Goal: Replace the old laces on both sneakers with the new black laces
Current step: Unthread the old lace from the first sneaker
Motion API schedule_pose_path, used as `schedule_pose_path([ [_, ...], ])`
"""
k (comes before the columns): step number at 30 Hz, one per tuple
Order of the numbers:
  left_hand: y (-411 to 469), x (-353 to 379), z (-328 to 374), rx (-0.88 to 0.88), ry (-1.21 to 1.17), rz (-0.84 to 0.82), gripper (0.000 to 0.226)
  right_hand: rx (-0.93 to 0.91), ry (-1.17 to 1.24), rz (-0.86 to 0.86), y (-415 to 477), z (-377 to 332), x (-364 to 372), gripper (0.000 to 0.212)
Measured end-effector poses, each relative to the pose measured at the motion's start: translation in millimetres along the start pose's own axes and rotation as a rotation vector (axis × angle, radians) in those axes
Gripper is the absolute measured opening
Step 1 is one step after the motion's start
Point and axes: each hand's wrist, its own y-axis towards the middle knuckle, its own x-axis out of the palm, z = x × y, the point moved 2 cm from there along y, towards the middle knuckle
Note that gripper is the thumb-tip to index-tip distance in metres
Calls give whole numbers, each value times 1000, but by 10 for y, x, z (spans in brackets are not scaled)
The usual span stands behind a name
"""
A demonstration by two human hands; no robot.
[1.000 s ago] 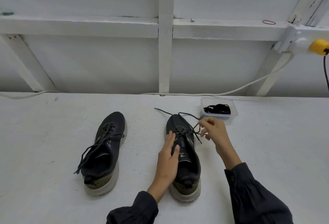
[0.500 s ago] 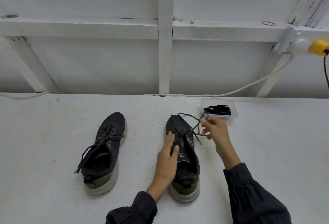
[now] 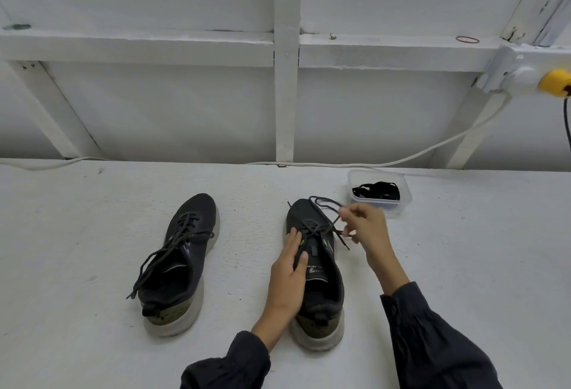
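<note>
head | your left hand [image 3: 289,268] lies flat, fingers straight, pinning the sneaker [image 3: 321,289] | your right hand [image 3: 366,228] pinches its old lace [image 3: 313,229], pulled freer than a second ago, so unlacing's progressing | new black laces [image 3: 378,192] wait in the tub [image 3: 405,200] just beyond

I read no legible text — the white print on the insole [image 3: 315,269] of the sneaker [image 3: 301,214] nearest the container [image 3: 407,200] is too blurred.

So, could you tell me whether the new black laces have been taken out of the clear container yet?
No, the new black laces lie bundled inside the clear container, and neither hand touches them.
</note>
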Motion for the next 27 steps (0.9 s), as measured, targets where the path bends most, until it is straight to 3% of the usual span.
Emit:
schedule_pose_path([
  [3,-9,1,6,-10,-15,0,46,10,100,125,49,7,-69,12],
  [7,-2,1,7,-9,-19,4,46,150,-82,-159,-98,56,48,36],
  [11,3,1,7,-7,-21,7,46,100,-114,-277,-168,103,139,25],
  [13,4,-1,2,-3,-16,1,46,51,-116,-217,-119,73,118,20],
  [18,4,-9,-22,-6,-35,-7,47,29,140,180,89,-30,-135,18],
  [23,7,5,-38,-1,-29,-7,47,43,86,108,54,32,-219,20],
  [27,12,-7,-32,4,-32,-24,48,98,61,79,-112,170,-126,34],
])
